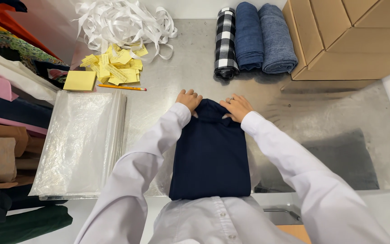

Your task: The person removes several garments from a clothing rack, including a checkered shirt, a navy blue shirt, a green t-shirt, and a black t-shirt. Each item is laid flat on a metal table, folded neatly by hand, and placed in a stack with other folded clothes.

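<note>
- Navy cloth (211, 158) lay folded into a long rectangle on the steel table (190, 68), near edge at the person's chest, far end rolled up under both hands.
- Left hand (189, 100) sat on the cloth's far-left corner, fingers curled down & clamped on the rolled end.
- Right hand (235, 108) sat on the far-right corner, fingers bent over the same roll, gripping it; ring on one finger.
- Hands were close, w/ a short gap of navy btwn them.
- Both arms in white sleeves.
- Three rolls stood side by side at the table's far edge: checked roll (225, 43) black/white on the left, dark blue roll (248, 36) in the middle, grey-blue roll (276, 38) on the right, touching each other.
- Cardboard box (348, 38), plain brown, flaps shut, just right of the rolls, at the far-right corner.
- Stack of clear bags (82, 144), flat & rectangular, left of the cloth.
- Yellow pad (80, 80), square, beyond the bags.
- Yellow slips (116, 63), small written labels, heaped loose right of the pad; writing too small to tell.
- Pencil (122, 87), orange, lay just before the slips.
- White ribbon (123, 22), tangled pile, behind the slips.
- Folded fabrics (5, 113) stacked at far left: pink, navy, brown, tan, green.
</note>
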